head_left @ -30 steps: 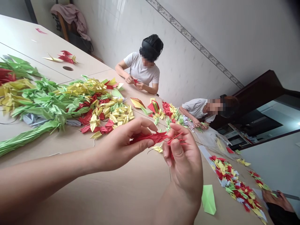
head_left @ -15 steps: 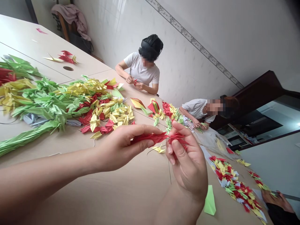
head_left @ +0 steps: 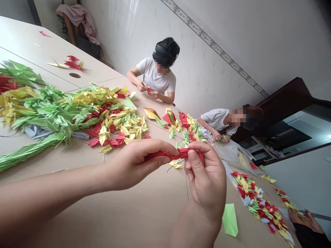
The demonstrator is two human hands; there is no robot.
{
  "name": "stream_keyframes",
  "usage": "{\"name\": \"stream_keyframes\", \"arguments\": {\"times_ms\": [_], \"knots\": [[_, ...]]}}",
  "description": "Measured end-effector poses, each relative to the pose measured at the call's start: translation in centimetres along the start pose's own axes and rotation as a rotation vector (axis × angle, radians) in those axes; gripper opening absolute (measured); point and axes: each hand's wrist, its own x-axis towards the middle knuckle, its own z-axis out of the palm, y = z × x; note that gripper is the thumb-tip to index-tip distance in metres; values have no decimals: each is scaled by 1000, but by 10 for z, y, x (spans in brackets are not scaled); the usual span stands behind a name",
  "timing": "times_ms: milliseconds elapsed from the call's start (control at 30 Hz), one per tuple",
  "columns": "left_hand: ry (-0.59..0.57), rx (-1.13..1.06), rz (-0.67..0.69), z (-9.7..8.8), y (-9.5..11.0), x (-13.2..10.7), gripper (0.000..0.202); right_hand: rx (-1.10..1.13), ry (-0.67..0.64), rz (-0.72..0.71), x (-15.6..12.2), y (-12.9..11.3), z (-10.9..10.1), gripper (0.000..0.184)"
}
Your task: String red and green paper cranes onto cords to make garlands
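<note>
A: Where to look for the red folded-paper bundle (head_left: 182, 153)?

B: Nearer the wearer than the mound of folded paper pieces (head_left: 129, 125) and to its right, held up over the table (head_left: 116, 213).

A: And gripped how?

B: At both ends. Clasped in the left hand (head_left: 139, 161), thumb on the near side, fingers over the top; pinched in the right hand (head_left: 205, 174) between thumb and fingertips.

A: Heavy or light?

B: Light, to judge by the thin folded paper. Probably firm where packed tight, springy along its length, not very slippery, easy to crease or tear at the sharp edges.

A: Best place to take hold?

B: Around the packed layers, with gentle, even pressure; better not by a single fold. Likely to spread if released at one end.

A: Lying which way?

B: Long axis nearly level, running from hand to hand, rightward and away from the mound, rising very slightly.

A: Front end?

B: Impossible to tell; left end hidden inside the palm, right end partly covered by fingers.
</note>
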Motion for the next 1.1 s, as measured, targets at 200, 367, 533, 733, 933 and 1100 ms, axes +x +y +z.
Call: {"name": "stream_keyframes", "arguments": {"times_ms": [200, 367, 533, 733, 933, 1100], "knots": [[-11, 36, -62, 1, 0, 0, 13, -45, 34, -11, -1, 2, 1, 11], [-27, 27, -77, 1, -3, -1, 8, -154, 125, -76, -1, 3, 2, 14], [-22, 43, -85, 1, -4, -1, 12, -240, 173, -148, -1, 3, 4, 15], [-19, 34, -109, 1, -2, 0, 11, -240, 186, -182, -2, 2, 4, 11], [-27, 28, -119, 0, 0, 0, 11, -237, 156, -222, -4, -4, 3, 3], [-39, 16, -104, 1, -1, -1, 12, -279, 130, -247, -4, -6, 5, 7]]}}
